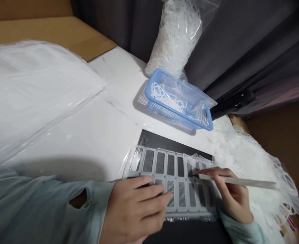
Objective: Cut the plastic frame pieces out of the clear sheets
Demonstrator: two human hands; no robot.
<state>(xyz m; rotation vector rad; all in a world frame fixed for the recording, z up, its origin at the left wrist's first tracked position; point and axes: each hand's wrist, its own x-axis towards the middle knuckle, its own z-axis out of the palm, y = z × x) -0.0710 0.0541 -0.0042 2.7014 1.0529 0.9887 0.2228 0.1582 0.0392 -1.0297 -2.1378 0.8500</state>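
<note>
Left hand (135, 206): open, resting flat on translucent plastic grid sheet (180, 200) | Right hand (232, 193): closed, gripping slim flat metal blade (237, 181) (tip over sheet's far-right end) | Under sheet: black rectangular mat (154, 139)

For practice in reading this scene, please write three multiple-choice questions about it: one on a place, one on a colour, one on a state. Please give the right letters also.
1. Where is the clear bag of white plastic pieces?
A) On the cardboard at the left
B) Behind the basket, beside the dark curtain
C) Under the person's arm

2. What colour is the basket?
A) Red
B) Blue
C) Yellow

3. What is the right hand doing?
A) Holding a long metal strip in its fingers
B) Lying open and empty
C) Gripping the basket

Answers:
1. B, because the bag stands on the far side of the basket.
2. B, because its rim and mesh walls are blue.
3. A, because the fingers pinch the strip above the clear plastic sheet.
</note>
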